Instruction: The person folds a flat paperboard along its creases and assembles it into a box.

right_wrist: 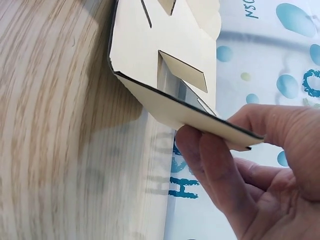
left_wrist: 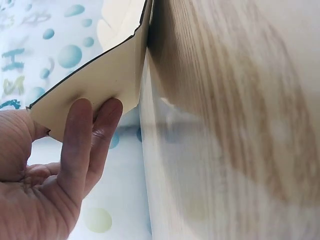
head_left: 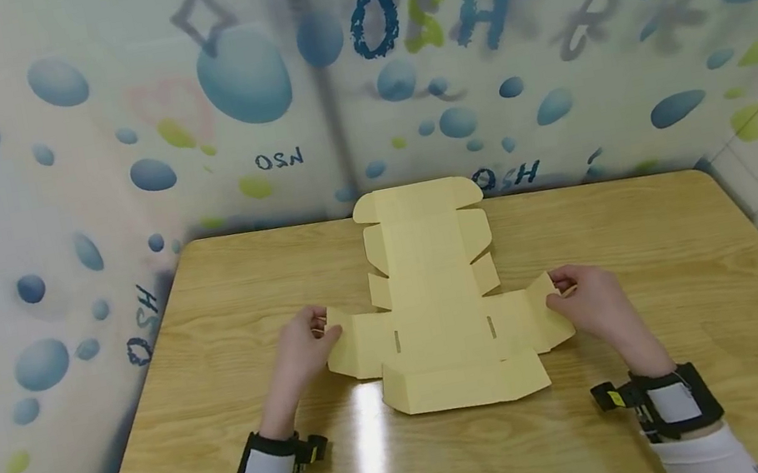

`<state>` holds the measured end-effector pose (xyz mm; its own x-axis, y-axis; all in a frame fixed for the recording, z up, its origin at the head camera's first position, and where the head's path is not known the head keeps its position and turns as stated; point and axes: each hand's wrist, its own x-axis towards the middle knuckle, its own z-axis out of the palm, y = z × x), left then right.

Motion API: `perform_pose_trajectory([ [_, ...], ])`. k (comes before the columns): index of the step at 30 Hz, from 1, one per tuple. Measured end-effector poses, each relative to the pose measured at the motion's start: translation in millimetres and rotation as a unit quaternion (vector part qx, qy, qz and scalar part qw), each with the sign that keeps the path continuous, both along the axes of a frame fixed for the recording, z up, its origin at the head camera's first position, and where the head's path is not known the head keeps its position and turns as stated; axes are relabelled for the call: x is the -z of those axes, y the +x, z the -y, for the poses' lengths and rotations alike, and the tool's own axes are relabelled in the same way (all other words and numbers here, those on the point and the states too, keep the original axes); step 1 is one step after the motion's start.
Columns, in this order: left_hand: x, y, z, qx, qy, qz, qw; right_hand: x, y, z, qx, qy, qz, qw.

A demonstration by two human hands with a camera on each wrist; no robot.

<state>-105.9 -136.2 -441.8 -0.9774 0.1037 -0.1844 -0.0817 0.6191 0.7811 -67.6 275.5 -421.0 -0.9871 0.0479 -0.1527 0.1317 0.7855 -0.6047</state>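
Observation:
An unfolded pale yellow cardboard box blank (head_left: 432,278) lies on the table in the head view, its long panel stretching to the back edge. My left hand (head_left: 305,342) pinches the outer flap on its left side. On the opposite side my right hand (head_left: 588,299) pinches the matching right flap. In the left wrist view, two fingers (left_wrist: 76,135) lie against the underside of the left flap (left_wrist: 95,82), which tilts up from the table. The right wrist view has the right flap (right_wrist: 165,105) angled upward too, between thumb and fingers.
The wooden table (head_left: 242,277) has a rounded far edge close to the patterned wall covering (head_left: 307,173). Black bands with small cameras sit on the left wrist (head_left: 270,464) and the right wrist (head_left: 670,401). A bright reflection shows on the tabletop.

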Motion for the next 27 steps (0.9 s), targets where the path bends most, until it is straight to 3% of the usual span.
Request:
perform_pose_trajectory([
  [8,0.4,1.4,-1.2,0.005,-0.008,0.002,1.0,1.7,-2.0,-3.1,-0.003,0.012,-0.006,0.9999],
  [12,-1.2,-2.2,3.1,0.023,-0.039,-0.024,0.9987,2.7,-1.0,-2.7,-0.001,0.018,-0.004,0.9998],
  [18,-14.4,-23.2,6.2,0.073,-0.106,-0.094,0.9873,2.1,-0.1,-2.4,0.004,0.024,-0.008,0.9997],
  [27,-34.5,-61.3,-4.7,0.125,-0.145,-0.091,0.9774,3.8,-1.7,-3.9,-0.002,0.022,-0.021,0.9995],
])
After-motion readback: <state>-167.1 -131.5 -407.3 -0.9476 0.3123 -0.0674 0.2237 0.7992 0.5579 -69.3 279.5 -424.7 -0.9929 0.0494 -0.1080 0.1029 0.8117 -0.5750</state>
